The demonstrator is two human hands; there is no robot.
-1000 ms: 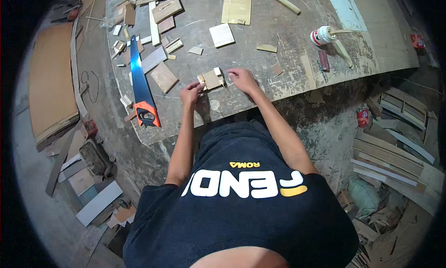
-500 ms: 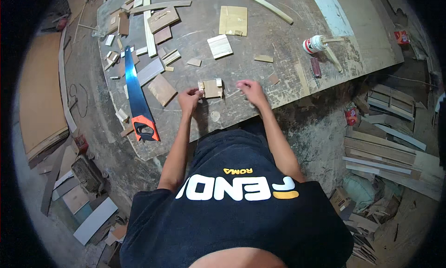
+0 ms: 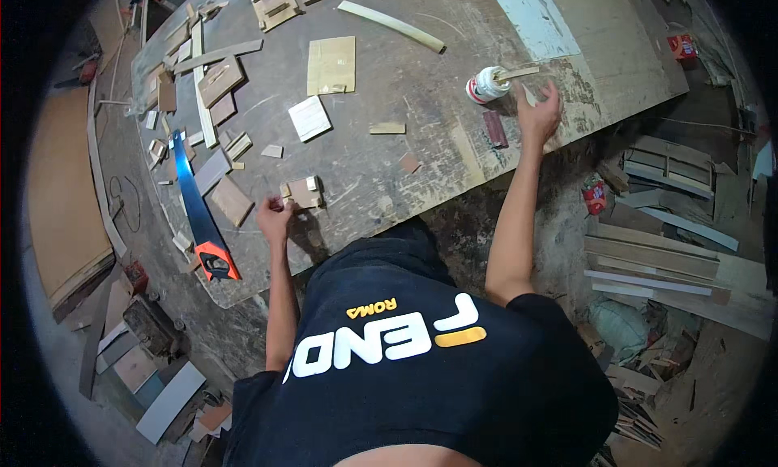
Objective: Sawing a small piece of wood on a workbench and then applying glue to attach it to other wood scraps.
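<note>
My left hand (image 3: 276, 216) is closed, its fingertips pinching the left corner of a small flat wooden piece (image 3: 305, 196) that has little blocks at its corners. That piece rests on the worktable near its front edge. Farther right, my right hand (image 3: 540, 115) has thumb and fingers spread beside a white jar (image 3: 488, 85) with red markings. A flat wooden stick (image 3: 521, 72) pokes out of the jar toward these fingers; whether they touch it I cannot tell. Just below the jar lies a dark red block (image 3: 494, 130).
A handsaw (image 3: 194, 196) with an orange handle lies at the table's left edge. Wood offcuts (image 3: 223, 80) crowd the left side. A square yellowish board (image 3: 331, 64) and a pale square block (image 3: 309, 119) lie mid-table. Boards (image 3: 648, 252) are stacked below, at right.
My right hand has moved away from the small wooden piece, over to the jar at the right, its fingers now spread. The left hand stays at the piece. The whole view has shifted.
</note>
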